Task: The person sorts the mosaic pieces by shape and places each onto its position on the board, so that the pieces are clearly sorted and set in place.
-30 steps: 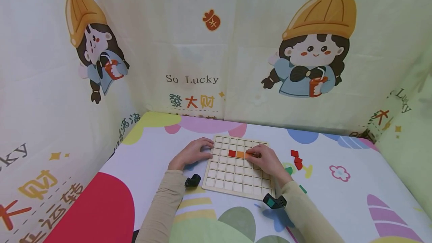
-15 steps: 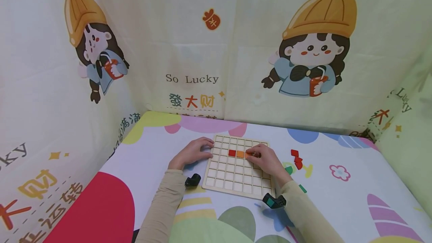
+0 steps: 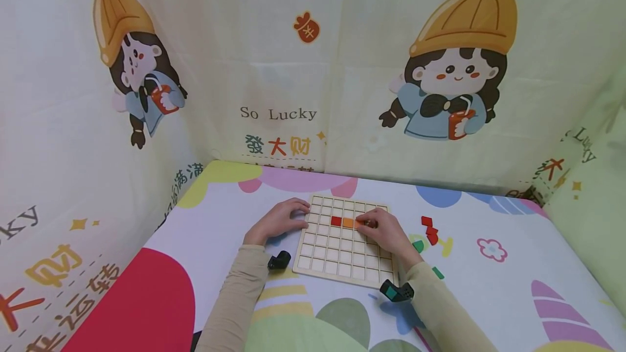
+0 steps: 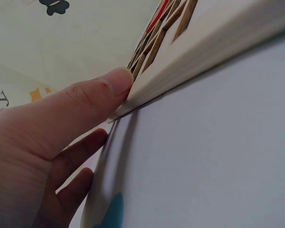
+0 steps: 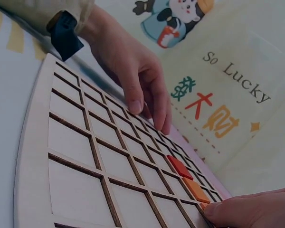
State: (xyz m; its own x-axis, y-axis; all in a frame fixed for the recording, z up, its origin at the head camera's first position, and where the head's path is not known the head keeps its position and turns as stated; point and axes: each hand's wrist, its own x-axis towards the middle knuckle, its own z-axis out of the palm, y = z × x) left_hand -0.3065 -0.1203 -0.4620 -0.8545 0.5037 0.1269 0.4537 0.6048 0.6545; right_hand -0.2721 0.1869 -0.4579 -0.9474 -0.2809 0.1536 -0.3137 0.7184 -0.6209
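There are two hands, one wooden board and two black wrist cameras. The board holds one red tile and two orange tiles. Beside it lie three red pieces and two green pieces.

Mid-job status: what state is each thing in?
Wooden grid board, flat, mostly unfilled
Red tile, lying in a cell
Orange tile, lying in the next cell
Second orange tile, partly hidden; whether seated, unclear
Left hand, touching the board's left edge
Right hand, pinching the second orange tile
Loose red pieces, bunched off the board
Green pieces, off the board, apart
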